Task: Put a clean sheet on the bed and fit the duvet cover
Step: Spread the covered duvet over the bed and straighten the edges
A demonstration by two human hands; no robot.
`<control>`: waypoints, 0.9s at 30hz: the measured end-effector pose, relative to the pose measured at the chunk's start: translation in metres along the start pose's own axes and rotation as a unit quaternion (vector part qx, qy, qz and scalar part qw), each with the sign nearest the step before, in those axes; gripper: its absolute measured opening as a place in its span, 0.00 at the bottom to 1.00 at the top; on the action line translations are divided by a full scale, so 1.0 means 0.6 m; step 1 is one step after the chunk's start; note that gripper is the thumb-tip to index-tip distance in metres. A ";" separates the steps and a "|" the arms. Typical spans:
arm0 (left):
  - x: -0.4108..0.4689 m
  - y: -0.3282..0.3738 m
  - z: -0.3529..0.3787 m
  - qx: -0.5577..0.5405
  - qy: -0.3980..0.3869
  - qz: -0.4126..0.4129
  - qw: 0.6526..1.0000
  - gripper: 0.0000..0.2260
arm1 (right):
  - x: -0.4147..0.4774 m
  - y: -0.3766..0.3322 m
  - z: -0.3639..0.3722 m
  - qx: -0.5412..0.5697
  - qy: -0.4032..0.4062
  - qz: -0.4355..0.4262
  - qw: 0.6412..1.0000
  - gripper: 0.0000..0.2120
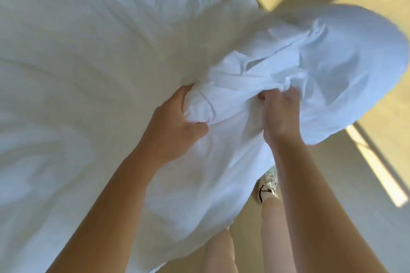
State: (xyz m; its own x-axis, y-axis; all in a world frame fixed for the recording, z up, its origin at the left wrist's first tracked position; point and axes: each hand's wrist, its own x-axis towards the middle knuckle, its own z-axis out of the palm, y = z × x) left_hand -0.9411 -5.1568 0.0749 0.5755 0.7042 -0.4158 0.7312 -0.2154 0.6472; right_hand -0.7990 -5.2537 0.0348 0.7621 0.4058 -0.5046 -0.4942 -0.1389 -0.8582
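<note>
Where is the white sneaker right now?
In the head view the white sneaker stands on the tan floor, right of centre, just below the hanging edge of the white bedding.

The bedding [88, 73] is spreading across the left and middle and bulging out over the floor [366, 184] on the right. The left hand [175, 122] and right hand [279, 113] are sitting side by side at its near edge, gripping a bunched fold between them. A shoe [267, 188] is standing on the floor below the right hand.
</note>
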 end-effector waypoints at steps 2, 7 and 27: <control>-0.052 -0.034 -0.074 -0.093 0.073 -0.030 0.993 0.21 | -0.032 -0.057 0.090 -0.034 -0.120 -0.099 0.987 0.14; -0.136 -0.129 -0.239 -0.317 0.063 -0.162 0.932 0.24 | -0.151 -0.042 0.285 -0.211 -0.354 -0.089 0.907 0.12; -0.040 -0.231 -0.121 0.294 -0.080 -0.036 0.952 0.14 | -0.006 0.008 0.329 -0.200 -0.213 0.119 0.949 0.49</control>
State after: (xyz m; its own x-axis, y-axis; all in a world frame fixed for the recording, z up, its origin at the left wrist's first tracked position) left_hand -1.0830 -5.0949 0.0413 0.5309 0.6288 -0.5681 0.8216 -0.5461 0.1633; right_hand -0.8870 -5.0777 0.0512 0.3690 0.6359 -0.6778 -0.3681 -0.5696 -0.7348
